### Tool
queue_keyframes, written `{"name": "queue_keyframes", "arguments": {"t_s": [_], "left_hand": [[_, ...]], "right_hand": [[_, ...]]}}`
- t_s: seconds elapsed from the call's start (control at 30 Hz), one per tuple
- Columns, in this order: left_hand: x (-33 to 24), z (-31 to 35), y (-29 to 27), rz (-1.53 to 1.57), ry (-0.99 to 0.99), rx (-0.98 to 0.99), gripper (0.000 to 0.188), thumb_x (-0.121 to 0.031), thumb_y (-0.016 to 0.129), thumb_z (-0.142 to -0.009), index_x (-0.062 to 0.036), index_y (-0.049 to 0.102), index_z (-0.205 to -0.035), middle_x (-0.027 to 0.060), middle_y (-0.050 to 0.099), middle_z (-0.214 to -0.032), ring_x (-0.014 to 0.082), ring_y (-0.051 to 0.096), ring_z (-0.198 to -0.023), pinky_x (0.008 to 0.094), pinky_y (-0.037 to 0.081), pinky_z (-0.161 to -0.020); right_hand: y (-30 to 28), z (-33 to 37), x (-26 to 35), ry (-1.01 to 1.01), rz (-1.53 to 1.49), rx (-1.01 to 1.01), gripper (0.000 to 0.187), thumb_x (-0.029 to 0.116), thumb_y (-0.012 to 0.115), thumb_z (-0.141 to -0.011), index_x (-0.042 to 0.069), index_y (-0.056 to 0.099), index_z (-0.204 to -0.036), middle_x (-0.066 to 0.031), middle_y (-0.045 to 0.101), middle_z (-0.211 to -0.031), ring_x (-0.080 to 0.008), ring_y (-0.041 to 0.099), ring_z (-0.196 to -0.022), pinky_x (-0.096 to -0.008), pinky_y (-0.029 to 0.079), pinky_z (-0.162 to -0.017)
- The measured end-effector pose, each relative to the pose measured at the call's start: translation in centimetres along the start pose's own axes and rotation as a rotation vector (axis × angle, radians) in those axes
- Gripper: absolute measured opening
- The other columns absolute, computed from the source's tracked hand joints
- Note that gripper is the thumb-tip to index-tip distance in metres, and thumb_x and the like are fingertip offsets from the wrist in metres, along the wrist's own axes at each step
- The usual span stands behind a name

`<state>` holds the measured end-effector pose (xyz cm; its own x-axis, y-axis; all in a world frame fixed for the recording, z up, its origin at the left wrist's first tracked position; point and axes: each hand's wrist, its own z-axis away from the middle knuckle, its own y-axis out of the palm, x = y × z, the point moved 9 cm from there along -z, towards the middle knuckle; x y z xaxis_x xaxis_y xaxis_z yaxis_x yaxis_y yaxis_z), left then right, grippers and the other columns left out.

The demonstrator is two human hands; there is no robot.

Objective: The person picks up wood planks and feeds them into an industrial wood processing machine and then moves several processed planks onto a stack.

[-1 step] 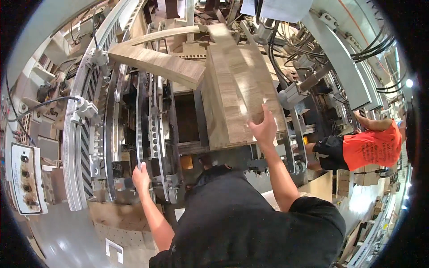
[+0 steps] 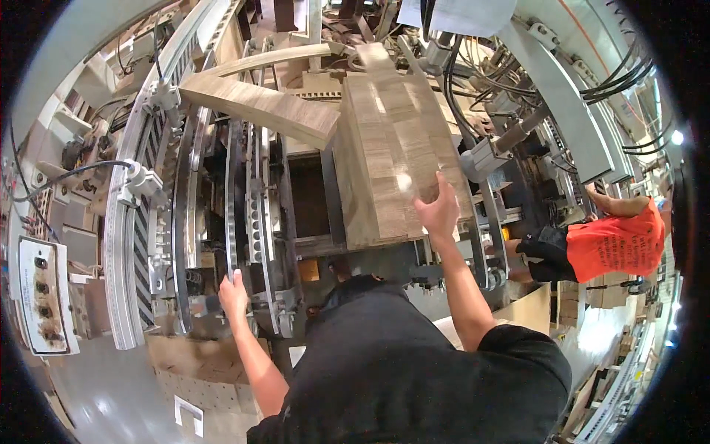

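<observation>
Toward 1 o'clock, a stack of wood-grain boards [image 2: 399,144] sits on the machine bed, its top glossy near the closest end. The right hand [image 2: 438,213], around 3 o'clock, is open over that end, thumb and fingers parted. At 8 o'clock the left hand [image 2: 234,296] curls by a dark rail [image 2: 231,192] (whether it grips, I cannot tell). Another board [image 2: 262,107] slants across the rails at 11. Beyond, grey floor [image 2: 111,396] shines at 8; a person in orange [image 2: 614,240] is at 3.
</observation>
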<state>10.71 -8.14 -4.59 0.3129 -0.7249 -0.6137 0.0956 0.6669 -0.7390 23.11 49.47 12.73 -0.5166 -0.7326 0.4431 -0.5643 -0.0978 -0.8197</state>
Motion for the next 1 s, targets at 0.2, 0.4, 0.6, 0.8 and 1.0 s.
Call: {"name": "queue_keyframes", "arguments": {"t_s": [0.2,0.4,0.6,0.8,1.0], "left_hand": [[-2.0,1.1,-1.0,-0.022,0.039,-0.029,0.046,-0.043,0.055,-0.097,0.0023,0.065,-0.102,0.0276,0.068,-0.097,0.048,0.063,-0.097,0.0528,0.047,-0.085],[0.4,0.3,-0.6,0.004,0.002,0.006,0.046,-0.042,0.055,-0.097,0.003,0.063,-0.103,0.0279,0.068,-0.097,0.0489,0.062,-0.096,0.0531,0.047,-0.085],[-1.5,1.3,-1.4,-0.053,0.006,-0.039,0.048,-0.042,0.056,-0.097,0.0025,0.063,-0.113,0.0297,0.066,-0.106,0.049,0.061,-0.103,0.0533,0.046,-0.089],[-3.0,2.4,-2.1,-0.006,-0.044,-0.044,0.045,-0.041,0.058,-0.096,0.0021,0.067,-0.105,0.0275,0.068,-0.093,0.0458,0.064,-0.095,0.0503,0.049,-0.082],[-3.2,2.2,-1.9,-0.046,-0.068,-0.043,0.046,-0.044,0.057,-0.095,0.0,0.068,-0.101,0.0267,0.068,-0.095,0.0468,0.063,-0.095,0.0509,0.049,-0.081]], "right_hand": [[1.8,-3.1,-3.4,0.2,0.106,0.119,0.082,0.038,0.083,-0.072,0.012,0.048,-0.142,-0.0211,0.06,-0.124,-0.0388,0.058,-0.115,-0.0479,0.047,-0.096],[9.2,-2.4,-7.0,0.107,0.231,0.151,0.075,0.055,0.066,-0.084,0.011,0.045,-0.141,-0.0243,0.049,-0.139,-0.0457,0.047,-0.127,-0.0633,0.03,-0.107],[7.7,-1.5,-7.3,0.216,0.187,0.175,0.07,0.051,0.066,-0.085,0.013,0.046,-0.14,-0.0225,0.045,-0.144,-0.045,0.042,-0.133,-0.0633,0.03,-0.107],[7.1,-3.2,-4.7,0.228,0.333,0.121,0.082,0.057,0.072,-0.078,0.011,0.049,-0.142,-0.0243,0.042,-0.146,-0.0428,0.038,-0.137,-0.0629,0.03,-0.109],[11.4,-11.9,10.3,-0.234,-0.055,0.031,0.086,0.066,0.071,-0.075,0.006,0.056,-0.135,-0.0226,0.046,-0.143,-0.0374,0.038,-0.138,-0.0555,0.032,-0.11]]}}
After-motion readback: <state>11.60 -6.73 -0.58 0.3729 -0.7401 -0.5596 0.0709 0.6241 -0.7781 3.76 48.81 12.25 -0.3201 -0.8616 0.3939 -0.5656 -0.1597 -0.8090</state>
